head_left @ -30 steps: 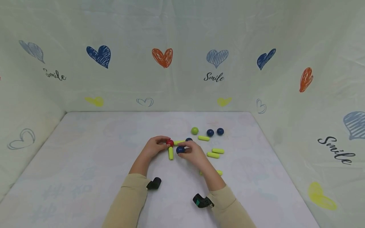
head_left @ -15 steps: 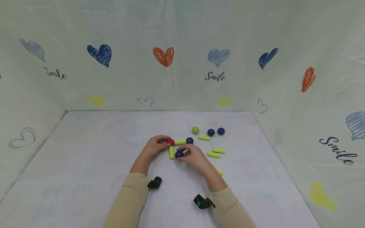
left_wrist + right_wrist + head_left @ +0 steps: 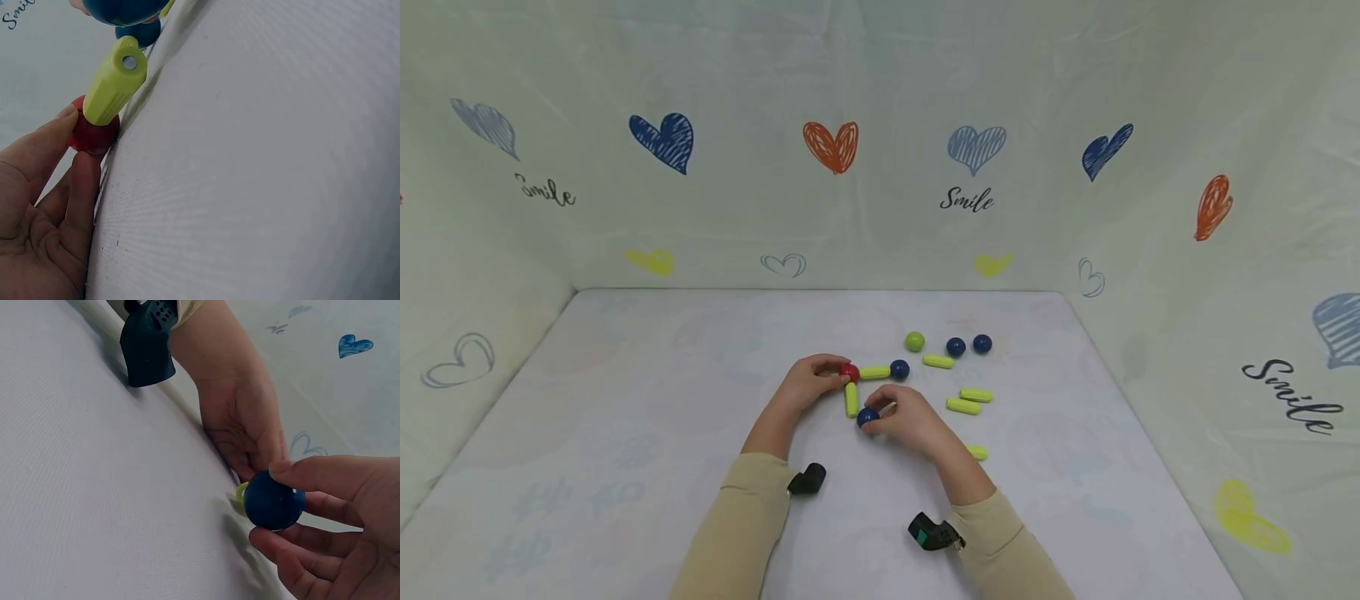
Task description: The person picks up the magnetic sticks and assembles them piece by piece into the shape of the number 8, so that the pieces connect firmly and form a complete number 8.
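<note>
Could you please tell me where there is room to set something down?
The table is bare from the left hand to its left edge, and from the loose yellow rods to its right edge. It is crowded around the red ball and right hand, and farther back by the green ball and two blue balls.

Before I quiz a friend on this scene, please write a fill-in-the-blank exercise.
The left hand grips a ball coloured ____.
The right hand grips a second ball coloured ____.
In the head view, ____ yellow sticks meet the left hand's ball.
There, the green ball lies to the ____ of the two farthest blue balls.
Missing words: red; blue; two; left.
</note>
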{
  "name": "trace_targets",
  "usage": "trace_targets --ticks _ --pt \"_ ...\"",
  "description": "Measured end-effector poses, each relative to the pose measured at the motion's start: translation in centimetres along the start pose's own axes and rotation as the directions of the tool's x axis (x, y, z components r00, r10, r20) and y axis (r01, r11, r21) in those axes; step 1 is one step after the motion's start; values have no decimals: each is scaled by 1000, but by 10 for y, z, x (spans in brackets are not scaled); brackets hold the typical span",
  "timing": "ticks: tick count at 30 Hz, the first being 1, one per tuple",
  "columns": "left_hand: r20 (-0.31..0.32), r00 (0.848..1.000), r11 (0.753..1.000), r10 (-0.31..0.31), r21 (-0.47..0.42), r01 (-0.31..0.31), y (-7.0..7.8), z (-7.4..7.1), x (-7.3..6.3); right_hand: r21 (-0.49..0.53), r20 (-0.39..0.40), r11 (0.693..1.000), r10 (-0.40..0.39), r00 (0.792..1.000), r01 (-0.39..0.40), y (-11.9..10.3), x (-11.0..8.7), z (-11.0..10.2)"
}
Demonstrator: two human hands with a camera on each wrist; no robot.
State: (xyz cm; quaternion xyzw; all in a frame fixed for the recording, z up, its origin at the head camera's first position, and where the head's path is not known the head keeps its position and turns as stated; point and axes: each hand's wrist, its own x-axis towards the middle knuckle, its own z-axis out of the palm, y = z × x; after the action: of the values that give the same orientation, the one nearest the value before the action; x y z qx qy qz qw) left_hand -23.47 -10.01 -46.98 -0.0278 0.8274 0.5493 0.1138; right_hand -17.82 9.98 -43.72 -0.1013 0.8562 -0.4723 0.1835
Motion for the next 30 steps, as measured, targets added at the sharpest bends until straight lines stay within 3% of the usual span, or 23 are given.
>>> trace_targets --ticks 10,18,30 --pt "3 1000 1000 5 -25 -5 0 -1 1 -15 13 999 36 999 -36 0 2 4" --pt "8 1000 999 3 -49 -3 0 0 1 39 3 997 59 998 -59 1 2 8" --pt "20 1000 995 -8 -96 10 1 -1 -1 64 -58 998 23 998 -19 5 6 19"
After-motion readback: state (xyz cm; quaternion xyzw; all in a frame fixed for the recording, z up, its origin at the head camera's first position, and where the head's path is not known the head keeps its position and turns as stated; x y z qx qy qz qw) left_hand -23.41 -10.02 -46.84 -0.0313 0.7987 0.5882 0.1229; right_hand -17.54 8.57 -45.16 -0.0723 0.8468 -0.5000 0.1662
